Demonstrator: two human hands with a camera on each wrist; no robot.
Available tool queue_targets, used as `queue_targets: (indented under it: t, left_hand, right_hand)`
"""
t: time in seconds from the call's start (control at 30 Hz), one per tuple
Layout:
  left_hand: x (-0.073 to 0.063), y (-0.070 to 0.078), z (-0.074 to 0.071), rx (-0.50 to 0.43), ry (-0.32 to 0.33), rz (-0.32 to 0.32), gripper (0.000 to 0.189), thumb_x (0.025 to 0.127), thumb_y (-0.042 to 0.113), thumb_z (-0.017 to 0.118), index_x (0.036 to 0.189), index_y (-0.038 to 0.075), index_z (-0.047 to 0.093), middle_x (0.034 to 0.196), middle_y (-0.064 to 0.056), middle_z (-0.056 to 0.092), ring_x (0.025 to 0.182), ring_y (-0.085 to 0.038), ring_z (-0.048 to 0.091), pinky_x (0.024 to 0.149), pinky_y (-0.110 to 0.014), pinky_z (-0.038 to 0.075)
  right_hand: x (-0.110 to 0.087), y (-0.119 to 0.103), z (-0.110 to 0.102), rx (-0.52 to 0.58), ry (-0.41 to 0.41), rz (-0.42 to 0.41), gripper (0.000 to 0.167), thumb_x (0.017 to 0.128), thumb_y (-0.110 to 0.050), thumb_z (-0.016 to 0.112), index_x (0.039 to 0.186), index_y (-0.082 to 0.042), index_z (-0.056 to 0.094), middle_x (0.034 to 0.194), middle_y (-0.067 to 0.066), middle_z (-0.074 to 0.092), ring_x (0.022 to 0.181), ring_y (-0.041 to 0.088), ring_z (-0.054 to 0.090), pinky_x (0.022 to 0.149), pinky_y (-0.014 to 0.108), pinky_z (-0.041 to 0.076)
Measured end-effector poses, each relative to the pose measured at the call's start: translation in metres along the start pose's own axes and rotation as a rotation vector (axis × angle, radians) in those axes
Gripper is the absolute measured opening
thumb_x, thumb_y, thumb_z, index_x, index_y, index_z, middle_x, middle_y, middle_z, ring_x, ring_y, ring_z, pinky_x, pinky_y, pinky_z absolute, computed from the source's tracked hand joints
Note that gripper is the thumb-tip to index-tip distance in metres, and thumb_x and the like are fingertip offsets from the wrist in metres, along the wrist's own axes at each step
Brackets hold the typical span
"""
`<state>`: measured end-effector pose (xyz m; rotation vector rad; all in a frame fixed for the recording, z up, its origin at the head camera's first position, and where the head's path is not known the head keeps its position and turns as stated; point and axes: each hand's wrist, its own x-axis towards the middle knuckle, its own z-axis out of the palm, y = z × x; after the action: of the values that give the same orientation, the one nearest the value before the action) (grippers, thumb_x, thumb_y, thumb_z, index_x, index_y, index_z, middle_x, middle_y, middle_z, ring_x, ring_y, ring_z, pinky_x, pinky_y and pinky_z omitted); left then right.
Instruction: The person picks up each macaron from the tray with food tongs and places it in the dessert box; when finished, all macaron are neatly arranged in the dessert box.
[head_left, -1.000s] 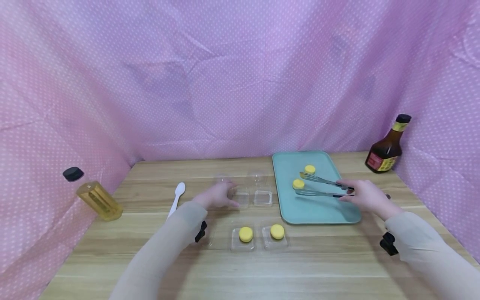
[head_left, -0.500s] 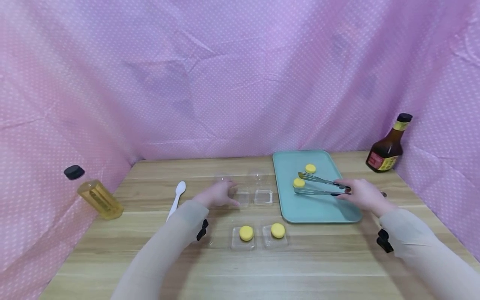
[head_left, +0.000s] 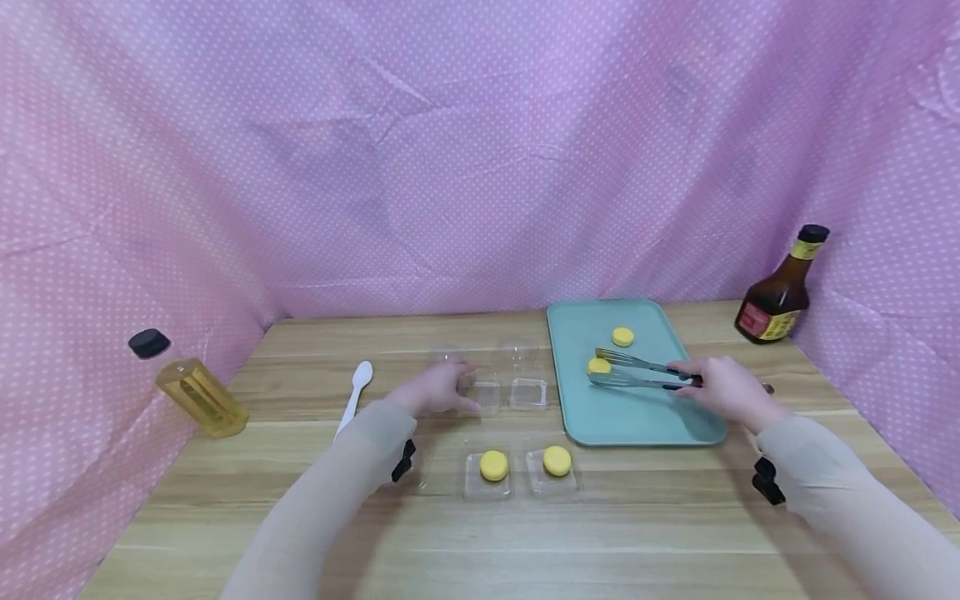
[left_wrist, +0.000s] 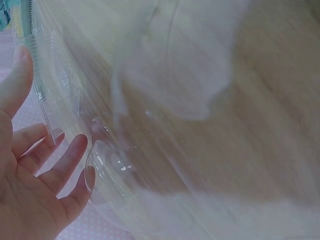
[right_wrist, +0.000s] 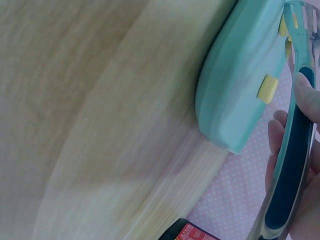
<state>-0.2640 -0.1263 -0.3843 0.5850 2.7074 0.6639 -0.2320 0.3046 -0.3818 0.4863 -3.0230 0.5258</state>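
In the head view my right hand (head_left: pixel 729 390) grips metal tongs (head_left: pixel 637 384) with dark handles. Their spread tips stand on either side of a yellow macaron (head_left: pixel 597 367) on the teal tray (head_left: pixel 637 425); another macaron (head_left: pixel 622 337) lies farther back. The right wrist view shows the thumb pressing the tongs' handle (right_wrist: pixel 290 165). My left hand (head_left: pixel 438 388) is at the left side of a clear plastic box (head_left: pixel 486 397) with its domed lid tipped back. Thumb and fingers spread loosely along the box's edge (left_wrist: pixel 45 110) in the left wrist view.
A second clear box (head_left: pixel 529 393) stands beside the first. Nearer me, two clear boxes hold a yellow macaron (head_left: pixel 494 466) and another macaron (head_left: pixel 557 461). A white spoon (head_left: pixel 357 392) and an amber bottle (head_left: pixel 202 398) are at left; a dark sauce bottle (head_left: pixel 776 296) stands back right.
My right hand has shifted slightly left, and the tongs' tips have come closer together around the nearer macaron on the tray. The left hand stays at the clear box.
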Motion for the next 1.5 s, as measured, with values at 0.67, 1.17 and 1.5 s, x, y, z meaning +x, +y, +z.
queue_targets:
  t: [0.67, 1.17, 1.5]
  left_hand:
    - [-0.003, 0.0, -0.001, 0.008, -0.009, -0.007, 0.079, 0.08, 0.029, 0.076, 0.141, -0.003, 0.038, 0.15, -0.021, 0.032, 0.138, -0.035, 0.032, 0.116, -0.044, 0.027]
    - [-0.001, -0.001, -0.001, 0.054, -0.007, 0.014, 0.08, 0.079, 0.032, 0.076, 0.141, -0.003, 0.039, 0.151, -0.021, 0.029, 0.138, -0.035, 0.033, 0.116, -0.043, 0.026]
    - [0.002, -0.006, 0.002, 0.062, 0.0, 0.021, 0.081, 0.079, 0.034, 0.076, 0.141, -0.001, 0.039, 0.151, -0.019, 0.032, 0.137, -0.034, 0.034, 0.116, -0.043, 0.026]
  right_hand:
    - [-0.001, -0.013, -0.002, -0.061, 0.07, -0.003, 0.04, 0.08, -0.015, 0.074, 0.118, -0.004, 0.066, 0.061, -0.002, 0.058, 0.05, 0.01, 0.041, 0.044, 0.025, 0.032]
    - [0.001, -0.021, -0.001, -0.068, 0.135, -0.038, 0.04, 0.078, -0.015, 0.076, 0.116, -0.005, 0.068, 0.061, 0.0, 0.062, 0.048, 0.009, 0.04, 0.041, 0.025, 0.03]
    - [0.006, -0.035, 0.001, -0.044, 0.182, -0.091, 0.04, 0.077, -0.014, 0.076, 0.115, -0.004, 0.068, 0.067, 0.004, 0.068, 0.048, 0.007, 0.042, 0.04, 0.024, 0.03]
